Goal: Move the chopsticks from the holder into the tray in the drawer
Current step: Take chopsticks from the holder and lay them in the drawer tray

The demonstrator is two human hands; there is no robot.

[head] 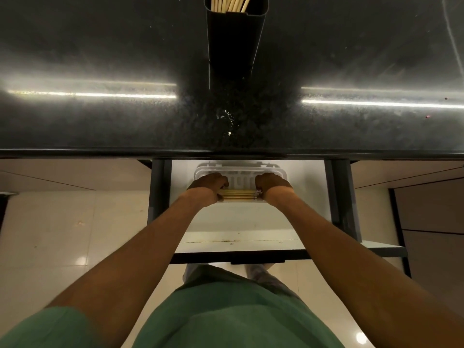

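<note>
A tall black holder [234, 43] stands at the back of the dark counter with several pale wooden chopsticks [229, 3] sticking out of its top. Below the counter edge, an open drawer [241, 222] holds a white plastic tray [241, 172]. A bundle of chopsticks [239, 194] lies crosswise at the tray's near side. My left hand [209, 187] grips the bundle's left end and my right hand [272, 185] grips its right end, both with fingers curled over the tray. The fingertips are hidden.
The glossy black counter [125, 116] fills the upper half, with a few water drops near its front edge. The drawer's dark side rails [341, 197] flank the white drawer floor. Cream floor tiles lie on both sides.
</note>
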